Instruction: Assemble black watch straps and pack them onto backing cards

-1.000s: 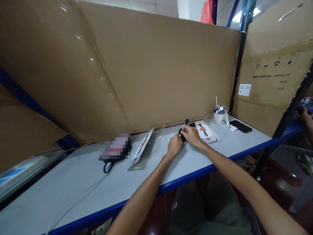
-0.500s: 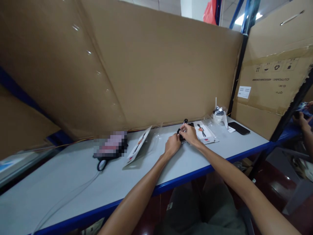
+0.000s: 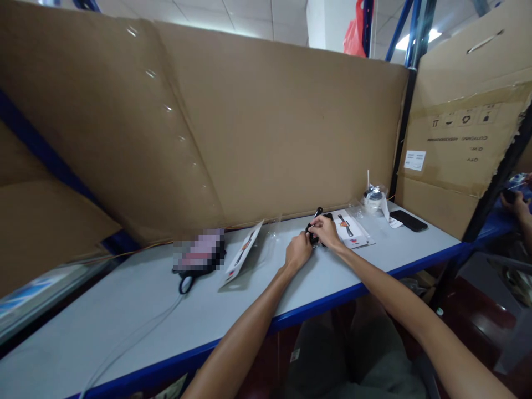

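Note:
My left hand (image 3: 299,250) rests on the table with its fingers curled round a slim black item (image 3: 318,211). One rounded end of it sticks up past the fingers; the rest is mostly hidden, so its kind does not show. Fingertips of my right hand (image 3: 326,230) pinch at the same item, close against the left hand. Just right of them lies a white printed card (image 3: 348,226) picturing a black-handled tool. A similar printed card (image 3: 242,256) leans at a tilt to the left, with clear plastic (image 3: 272,235) behind it.
A dark phone (image 3: 409,220) and a plastic-wrapped cup with a straw (image 3: 374,199) stand at the right. At left, a blurred-out device (image 3: 201,252) trails a pale cable (image 3: 141,321). Cardboard walls (image 3: 270,127) close off the back and right. Another person's hand (image 3: 517,205) shows far right.
The camera view has tilted up slightly and shifted left, so the table things appear lower and to the right. Both hands stay on the black item, with the fingers little changed.

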{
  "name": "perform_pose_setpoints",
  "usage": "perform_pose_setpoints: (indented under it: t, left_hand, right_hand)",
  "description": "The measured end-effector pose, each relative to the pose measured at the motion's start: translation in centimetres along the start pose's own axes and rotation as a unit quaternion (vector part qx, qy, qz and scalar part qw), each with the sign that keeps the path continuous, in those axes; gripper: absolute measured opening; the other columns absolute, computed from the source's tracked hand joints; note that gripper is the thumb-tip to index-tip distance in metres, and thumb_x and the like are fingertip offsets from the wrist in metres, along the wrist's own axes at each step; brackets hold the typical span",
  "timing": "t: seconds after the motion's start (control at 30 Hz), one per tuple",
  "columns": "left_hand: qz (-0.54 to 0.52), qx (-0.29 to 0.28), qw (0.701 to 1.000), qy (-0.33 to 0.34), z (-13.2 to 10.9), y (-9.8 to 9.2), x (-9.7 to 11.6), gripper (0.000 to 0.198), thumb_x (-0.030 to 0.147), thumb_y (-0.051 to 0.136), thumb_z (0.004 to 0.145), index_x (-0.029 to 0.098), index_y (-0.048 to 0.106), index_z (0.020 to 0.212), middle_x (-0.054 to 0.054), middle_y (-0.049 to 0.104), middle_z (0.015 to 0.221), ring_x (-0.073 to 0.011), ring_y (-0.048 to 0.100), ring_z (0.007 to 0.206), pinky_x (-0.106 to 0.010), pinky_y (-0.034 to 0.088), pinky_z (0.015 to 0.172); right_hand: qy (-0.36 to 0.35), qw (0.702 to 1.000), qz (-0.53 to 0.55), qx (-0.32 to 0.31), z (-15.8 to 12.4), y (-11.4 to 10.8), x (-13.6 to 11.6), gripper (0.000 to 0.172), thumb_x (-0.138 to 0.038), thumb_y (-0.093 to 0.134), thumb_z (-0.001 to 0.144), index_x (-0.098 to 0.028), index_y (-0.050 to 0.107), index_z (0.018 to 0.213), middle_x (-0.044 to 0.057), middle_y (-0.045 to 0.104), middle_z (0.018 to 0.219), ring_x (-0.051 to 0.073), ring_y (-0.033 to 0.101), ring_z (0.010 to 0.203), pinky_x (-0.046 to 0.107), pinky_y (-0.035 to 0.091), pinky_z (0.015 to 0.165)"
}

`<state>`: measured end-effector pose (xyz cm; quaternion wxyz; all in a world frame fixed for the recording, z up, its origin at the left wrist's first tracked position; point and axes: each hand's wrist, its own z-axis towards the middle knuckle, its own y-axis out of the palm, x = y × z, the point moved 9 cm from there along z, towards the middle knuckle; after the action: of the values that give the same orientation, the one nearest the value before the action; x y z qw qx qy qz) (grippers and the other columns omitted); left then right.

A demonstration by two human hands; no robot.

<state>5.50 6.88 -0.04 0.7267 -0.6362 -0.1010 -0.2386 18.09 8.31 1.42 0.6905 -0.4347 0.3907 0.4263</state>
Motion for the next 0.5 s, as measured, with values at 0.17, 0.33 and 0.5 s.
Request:
perform_pose_setpoints:
  t: [0.17, 0.33, 0.5]
  left_hand:
    - [0.004, -0.001, 1.0, 0.006, 0.1, 0.2, -0.1, 0.045, 0.034, 0.029, 0.104, 0.014, 0.067, 0.118, -0.025, 0.073, 0.114, -0.0339, 0.071, 0.104, -0.035, 0.046, 0.075]
    - [-0.004, -0.009, 1.0, 0.006, 0.6, 0.6, -0.2, 0.047, 0.036, 0.028, 0.104, 0.015, 0.068, 0.117, -0.024, 0.073, 0.115, -0.0335, 0.071, 0.106, -0.034, 0.047, 0.077]
    - [-0.055, -0.022, 0.998, 0.008, 1.1, 0.9, -0.3, 0.046, 0.035, 0.031, 0.104, 0.014, 0.072, 0.112, -0.022, 0.074, 0.117, -0.032, 0.069, 0.111, -0.033, 0.047, 0.081]
  right_hand:
    - [-0.12, 0.986, -0.113, 0.027, 0.1, 0.1, -1.4, 0.017, -0.006, 0.064, 0.077, -0.021, 0.064, 0.085, 0.0, 0.073, 0.08, 0.015, 0.07, 0.078, 0.025, 0.054, 0.076]
    - [-0.149, 0.974, -0.171, 0.006, 0.1, 0.3, -2.0, 0.014, -0.008, 0.063, 0.08, -0.02, 0.066, 0.086, 0.001, 0.071, 0.081, 0.015, 0.067, 0.077, 0.024, 0.049, 0.075]
    - [-0.21, 0.948, -0.236, -0.018, -0.5, 0.1, -3.7, 0.016, -0.005, 0.062, 0.079, -0.018, 0.068, 0.085, 0.003, 0.068, 0.088, 0.015, 0.062, 0.079, 0.025, 0.046, 0.077]
